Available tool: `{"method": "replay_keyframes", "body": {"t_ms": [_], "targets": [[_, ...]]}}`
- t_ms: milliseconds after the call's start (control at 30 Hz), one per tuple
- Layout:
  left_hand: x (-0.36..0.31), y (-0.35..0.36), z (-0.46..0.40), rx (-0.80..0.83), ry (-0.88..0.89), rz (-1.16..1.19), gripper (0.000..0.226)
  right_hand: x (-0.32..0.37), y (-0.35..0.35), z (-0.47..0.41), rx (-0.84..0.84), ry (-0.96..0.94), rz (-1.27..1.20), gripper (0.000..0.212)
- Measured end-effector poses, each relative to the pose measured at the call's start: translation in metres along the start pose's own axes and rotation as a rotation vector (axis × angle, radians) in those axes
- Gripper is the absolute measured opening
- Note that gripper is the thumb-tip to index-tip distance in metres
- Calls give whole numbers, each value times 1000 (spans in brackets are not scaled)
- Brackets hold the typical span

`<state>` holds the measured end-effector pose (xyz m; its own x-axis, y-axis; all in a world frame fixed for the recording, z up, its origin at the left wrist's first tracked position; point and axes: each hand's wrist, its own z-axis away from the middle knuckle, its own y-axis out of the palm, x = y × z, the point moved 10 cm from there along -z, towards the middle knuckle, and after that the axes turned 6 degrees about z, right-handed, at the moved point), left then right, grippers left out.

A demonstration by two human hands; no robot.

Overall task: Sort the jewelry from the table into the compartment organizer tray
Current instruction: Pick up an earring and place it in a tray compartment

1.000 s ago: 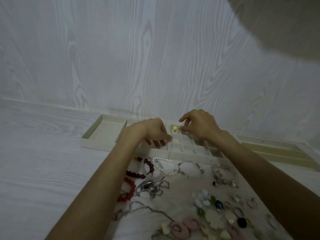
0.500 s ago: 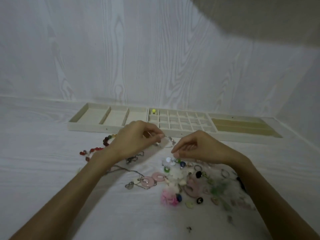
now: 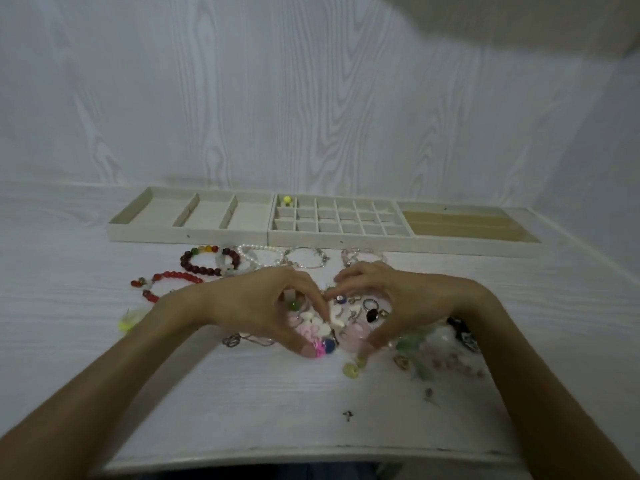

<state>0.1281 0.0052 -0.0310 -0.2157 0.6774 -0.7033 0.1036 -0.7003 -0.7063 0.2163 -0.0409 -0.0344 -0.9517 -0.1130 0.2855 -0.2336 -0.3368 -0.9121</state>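
Jewelry pile (image 3: 332, 318) is lying on the table (image 3: 242, 393) before the organizer tray (image 3: 194, 233), while the left hand (image 3: 263, 303) and right hand (image 3: 398, 299) are curving around it, fingertips nearly meeting, seemingly corralling pieces; whether either is pinching anything, I cannot tell.

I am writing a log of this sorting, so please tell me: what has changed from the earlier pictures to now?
Both hands drew back from the beige compartment organizer tray to the mixed jewelry pile on the table. The left hand and right hand now curve around the pile, fingertips nearly meeting; what they grip is unclear. The small yellow bead stayed in its far-left small compartment, and the bracelets remain on the table.
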Motion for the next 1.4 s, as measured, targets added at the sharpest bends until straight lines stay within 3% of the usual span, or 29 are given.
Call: {"method": "replay_keyframes", "body": {"t_ms": [133, 267, 333, 433, 533, 633, 1033, 1267, 1400], "targets": [[19, -20, 1, -129, -34, -13, 37, 0, -17, -14, -242, -47, -243, 44], [35, -38, 5, -269, -68, -15, 36, -21, -52, 27, -388, 73, -256, 43], [35, -42, 6, -306, -68, -3, 32, -30, -52, 57, -314, 166, -179, 64], [31, -42, 4, -324, -33, -3, 29, -40, 0, 87, 39, 328, 9, 111], [31, -41, 3, -325, -15, 29, 29, -29, 43, 84, 60, 276, 78, 121], [30, -40, 5, -319, -4, 65, 31, -31, 47, 71, -80, 268, 113, 108], [43, -60, 18, -316, -29, 270, 37, -27, -5, -22, -311, 231, 158, 61], [49, -78, 23, -461, -35, 267, 36, -2, -61, -27, -540, 107, -150, 21], [49, -88, 29, -548, -11, 363, 30, 22, -40, -53, -348, 57, -72, 25]]}}
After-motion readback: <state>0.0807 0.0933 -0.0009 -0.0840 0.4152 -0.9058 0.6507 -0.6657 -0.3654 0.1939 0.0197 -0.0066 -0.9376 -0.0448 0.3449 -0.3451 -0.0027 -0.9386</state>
